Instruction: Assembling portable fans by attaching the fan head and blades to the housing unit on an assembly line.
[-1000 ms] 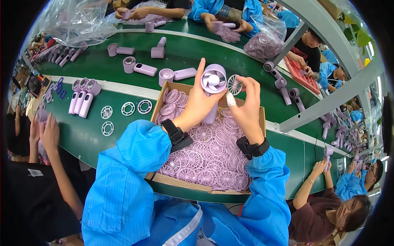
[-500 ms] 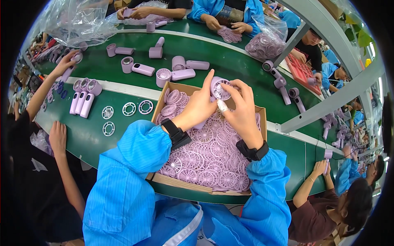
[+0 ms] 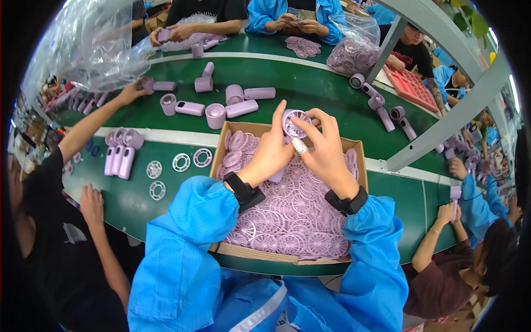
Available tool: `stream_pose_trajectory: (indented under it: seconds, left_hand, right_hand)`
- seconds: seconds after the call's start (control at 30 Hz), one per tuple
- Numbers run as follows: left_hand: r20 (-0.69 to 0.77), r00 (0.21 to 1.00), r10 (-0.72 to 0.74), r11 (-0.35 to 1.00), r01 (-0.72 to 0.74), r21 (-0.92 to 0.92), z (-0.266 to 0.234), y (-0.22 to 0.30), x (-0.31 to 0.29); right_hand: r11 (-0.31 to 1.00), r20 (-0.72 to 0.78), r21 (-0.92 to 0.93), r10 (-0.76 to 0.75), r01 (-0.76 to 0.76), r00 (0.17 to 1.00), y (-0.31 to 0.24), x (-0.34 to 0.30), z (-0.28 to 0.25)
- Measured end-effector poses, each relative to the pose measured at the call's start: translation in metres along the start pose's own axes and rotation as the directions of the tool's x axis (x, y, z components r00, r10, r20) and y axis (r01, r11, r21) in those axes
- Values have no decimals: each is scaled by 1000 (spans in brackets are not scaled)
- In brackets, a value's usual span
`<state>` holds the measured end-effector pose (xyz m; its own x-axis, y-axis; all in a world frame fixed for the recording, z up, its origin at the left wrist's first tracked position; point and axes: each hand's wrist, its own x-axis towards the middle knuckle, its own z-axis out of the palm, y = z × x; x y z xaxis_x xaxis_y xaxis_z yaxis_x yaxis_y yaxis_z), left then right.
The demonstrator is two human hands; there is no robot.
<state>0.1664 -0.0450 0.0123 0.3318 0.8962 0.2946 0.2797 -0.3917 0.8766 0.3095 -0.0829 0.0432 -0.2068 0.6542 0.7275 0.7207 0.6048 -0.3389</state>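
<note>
Over an open cardboard box [image 3: 360, 166], my left hand [image 3: 271, 154] grips a lilac handheld fan [image 3: 295, 125] with its round head up. The fan's handle runs down behind my fingers and is partly hidden. My right hand [image 3: 327, 152] is curled against the head, its fingertips on the spoked front and rim. A white wrap covers one right fingertip. Beneath both hands, many lilac spoked fan grilles [image 3: 287, 221] fill the box. Whether the grille on the head is seated cannot be made out.
Pale rings [image 3: 181, 162] and three lilac fans [image 3: 119, 157] lie left of the box. More fans [image 3: 215, 116] rest on the green belt beyond. A grey metal post [image 3: 442, 124] slants at right. Co-workers sit around, one reaching with a hand [image 3: 133, 93] at left.
The view has shifted slightly. My right fingers have moved a little on the fan head. At left, the co-worker's hand has carried a fan to the belt. Across, a person's hands have left the grilles.
</note>
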Motion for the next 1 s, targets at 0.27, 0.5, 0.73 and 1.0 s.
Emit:
stream_pose_trajectory:
  seconds: [0.27, 0.5, 0.73, 1.0]
  left_hand:
    - [-1, 992, 124, 991, -124, -40, 21, -21, 3]
    - [58, 997, 50, 998, -47, -51, 25, -6, 11]
    - [53, 993, 102, 995, -101, -28, 17, -3, 8]
    - [114, 993, -28, 955, 61, -290, 9, 13, 6]
  right_hand:
    - [1000, -48, 16, 5, -4, 999, 14, -12, 2]
    - [994, -92, 105, 7, 2, 996, 27, -12, 0]
    - [993, -107, 106, -41, 53, 993, 25, -13, 4]
    - [973, -134, -224, -84, 52, 987, 27, -12, 0]
